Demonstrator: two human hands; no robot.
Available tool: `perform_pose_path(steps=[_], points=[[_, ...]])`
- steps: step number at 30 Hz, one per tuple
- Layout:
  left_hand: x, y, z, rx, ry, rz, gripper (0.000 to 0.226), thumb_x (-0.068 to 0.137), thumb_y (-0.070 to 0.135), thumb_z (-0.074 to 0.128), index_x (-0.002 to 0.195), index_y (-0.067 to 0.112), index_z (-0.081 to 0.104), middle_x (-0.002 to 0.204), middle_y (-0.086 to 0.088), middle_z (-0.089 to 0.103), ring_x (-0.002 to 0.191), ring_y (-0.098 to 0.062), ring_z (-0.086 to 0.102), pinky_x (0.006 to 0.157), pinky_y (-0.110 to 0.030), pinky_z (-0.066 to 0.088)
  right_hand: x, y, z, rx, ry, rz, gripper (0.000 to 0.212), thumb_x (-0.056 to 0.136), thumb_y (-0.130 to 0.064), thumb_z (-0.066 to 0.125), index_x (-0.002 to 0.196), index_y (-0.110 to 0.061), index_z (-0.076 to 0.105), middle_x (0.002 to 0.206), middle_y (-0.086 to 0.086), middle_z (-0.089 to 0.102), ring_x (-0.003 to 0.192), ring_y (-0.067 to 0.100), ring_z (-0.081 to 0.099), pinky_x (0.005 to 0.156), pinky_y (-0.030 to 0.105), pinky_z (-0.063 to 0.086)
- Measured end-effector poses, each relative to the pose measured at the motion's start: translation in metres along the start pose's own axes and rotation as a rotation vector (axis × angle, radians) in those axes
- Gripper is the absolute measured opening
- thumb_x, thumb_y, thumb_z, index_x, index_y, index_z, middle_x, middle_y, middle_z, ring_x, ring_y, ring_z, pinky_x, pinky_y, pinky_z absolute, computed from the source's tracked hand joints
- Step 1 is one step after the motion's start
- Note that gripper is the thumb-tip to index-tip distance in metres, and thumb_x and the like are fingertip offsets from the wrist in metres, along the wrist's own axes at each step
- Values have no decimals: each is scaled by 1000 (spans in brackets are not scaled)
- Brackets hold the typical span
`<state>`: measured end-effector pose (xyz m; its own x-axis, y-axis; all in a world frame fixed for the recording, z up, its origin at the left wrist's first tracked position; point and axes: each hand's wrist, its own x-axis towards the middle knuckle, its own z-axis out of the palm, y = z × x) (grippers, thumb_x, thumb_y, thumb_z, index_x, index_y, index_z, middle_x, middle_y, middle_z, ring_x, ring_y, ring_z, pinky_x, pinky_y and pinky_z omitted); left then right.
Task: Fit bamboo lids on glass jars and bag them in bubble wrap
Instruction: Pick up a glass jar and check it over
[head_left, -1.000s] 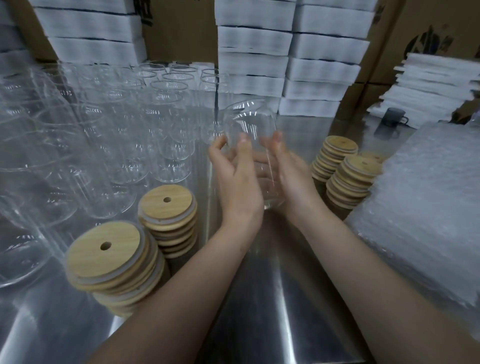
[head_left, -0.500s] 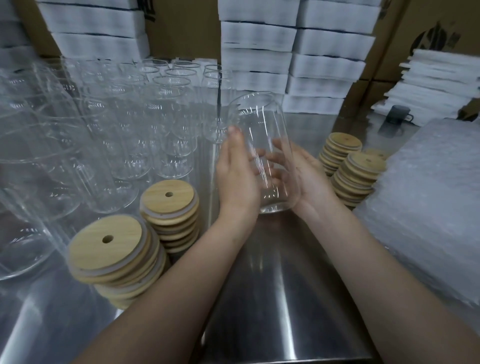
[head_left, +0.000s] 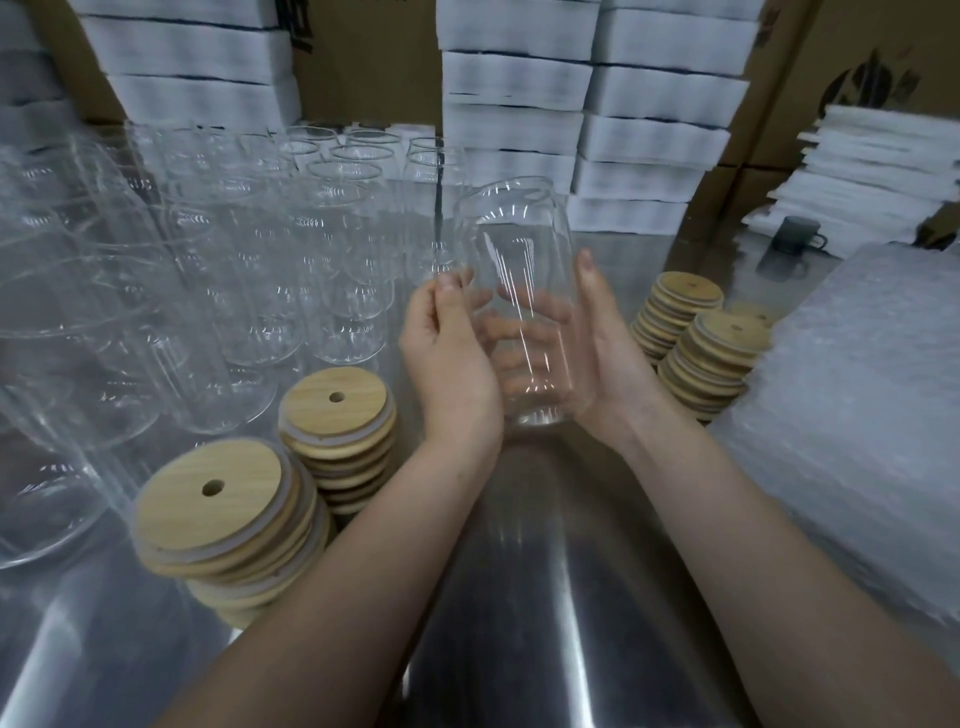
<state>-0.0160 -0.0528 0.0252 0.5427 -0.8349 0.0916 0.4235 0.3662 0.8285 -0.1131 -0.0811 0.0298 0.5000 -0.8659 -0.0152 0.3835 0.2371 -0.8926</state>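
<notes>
Writing: none that I can read; the cardboard cartons (head_left: 363, 57) behind carry a dark printed mark, too blurred to make out.
Glass jar (head_left: 519, 291): clear, lidless, mouth up and tilted slightly away, held above the bench (head_left: 519, 597) between both hands.
Left hand (head_left: 452, 358): cupped on the jar's left side, grip closed loosely around the glass with fingers seen through it.
Right hand (head_left: 608, 358): palm against the jar's right side and lower part, thumb up along the wall, grip closed on the jar.
Bamboo lids, left (head_left: 208, 504): two stacks on the bench beside the left forearm, each top lid with a small hole.
Bamboo lids, right (head_left: 711, 358): more stacks beyond the right wrist, just beside the bubble wrap (head_left: 852, 415) pile.
Empty jars (head_left: 234, 249): crowded upright across the left of the bench.
White foam blocks (head_left: 597, 104): stacked along the back.
Dark mug (head_left: 795, 236): far right, near the back.
</notes>
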Motion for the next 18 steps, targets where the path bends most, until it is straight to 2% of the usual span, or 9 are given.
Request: perform_pose_path(steps=[2, 3, 5, 8, 10, 12, 14, 16, 18], points=[[-5, 0, 2, 36, -70, 7, 23, 104, 26, 43, 112, 10, 58, 100, -6, 65, 80, -13, 66, 70, -28, 56, 3, 1, 3, -69, 146, -86, 82, 72, -66, 50, 128, -8, 56, 91, 9, 69, 62, 13, 66, 47, 22, 49], [-8, -2, 4, 84, -125, 4, 33, 101, 33, 48, 123, 10, 55, 111, -6, 64, 89, -11, 68, 77, -28, 58, 3, 2, 5, -117, 209, -132, 81, 73, -65, 50, 129, -7, 56, 92, 10, 69, 60, 12, 65, 45, 21, 48], [-12, -5, 6, 195, -213, -5, 70, 85, 51, 60, 142, 15, 40, 134, -6, 56, 114, -16, 63, 93, -37, 55, 3, 3, 7, -239, 279, -225, 65, 88, -60, 44, 125, -9, 58, 87, 5, 71, 60, 9, 66, 46, 20, 49], [-12, -5, 6, 177, -235, -9, 96, 60, 58, 74, 141, 23, 35, 132, -12, 55, 109, -28, 66, 90, -50, 56, 0, 5, 9, -383, 335, -307, 36, 101, -52, 32, 103, -25, 56, 72, -15, 74, 65, 1, 70, 52, 19, 54], [-10, -5, 4, 149, -231, 8, 93, 57, 59, 72, 136, 22, 39, 121, -15, 61, 100, -28, 70, 84, -51, 58, 1, 4, 9, -374, 347, -280, 40, 102, -53, 29, 103, -24, 56, 77, -7, 75, 64, 4, 70, 50, 20, 52], [-12, -7, 2, 166, -234, 63, 81, 67, 56, 71, 133, 18, 43, 108, -11, 67, 86, -17, 73, 69, -37, 61, 2, 2, 9, -320, 351, -254, 47, 103, -52, 29, 111, -14, 57, 85, 7, 70, 59, 12, 66, 47, 24, 49], [-12, -8, 1, 132, -234, 73, 62, 79, 49, 65, 128, 14, 47, 89, 0, 69, 69, -10, 71, 55, -27, 56, 3, 1, 6, -238, 350, -249, 46, 104, -46, 33, 115, -7, 55, 78, 10, 64, 54, 15, 58, 46, 25, 45], [-11, -8, 1, 73, -259, 16, 46, 84, 51, 58, 117, 18, 54, 79, 2, 72, 72, -19, 72, 60, -35, 59, 3, 0, 1, -153, 358, -250, 32, 105, -35, 41, 105, -8, 57, 67, 7, 61, 48, 16, 55, 41, 23, 43], [-9, -5, 0, 83, -269, -44, 43, 85, 62, 53, 108, 27, 59, 98, -10, 73, 91, -33, 72, 82, -53, 58, 3, -1, -2, -55, 344, -218, 19, 103, -23, 48, 93, -10, 57, 65, 8, 58, 45, 17, 52, 40, 21, 42]])
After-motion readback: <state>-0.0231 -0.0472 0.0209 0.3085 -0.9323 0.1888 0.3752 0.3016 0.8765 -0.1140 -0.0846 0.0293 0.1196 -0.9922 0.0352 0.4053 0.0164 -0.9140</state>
